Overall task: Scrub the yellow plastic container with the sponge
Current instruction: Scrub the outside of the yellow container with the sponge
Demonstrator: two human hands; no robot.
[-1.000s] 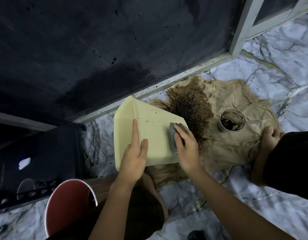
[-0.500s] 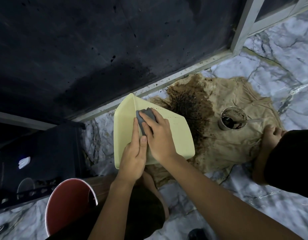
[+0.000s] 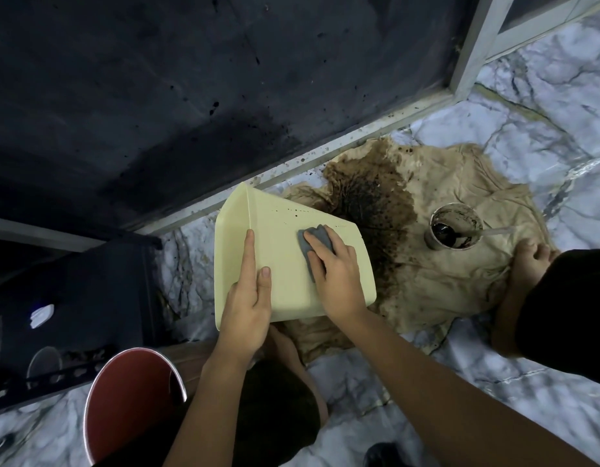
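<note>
A person's two hands work a pale yellow plastic container (image 3: 285,261), a smooth, flat-sided tub tapering to rounded corners, held above a marble-veined floor (image 3: 544,106). The container lies on its side; its long axis runs from lower left to upper right, and the narrower end points toward the stained cloth (image 3: 443,264) just beyond it. Dark specks dot its upper face. The left hand (image 3: 248,308) grips the container's near left edge, index finger laid straight along the corner ridge and thumb pressed on the face. The right hand (image 3: 335,274) presses a grey, soft-looking sponge (image 3: 313,242) flat against the face with curled fingers, so the hands sit close but apart. The crumpled beige cloth carries a wide dark-brown blot right of the container, and farther right on it stands a round cup (image 3: 455,227) of dark liquid, possibly with a stirrer. Below and left of the container stands a red bucket (image 3: 130,402) with a pale rim.
</note>
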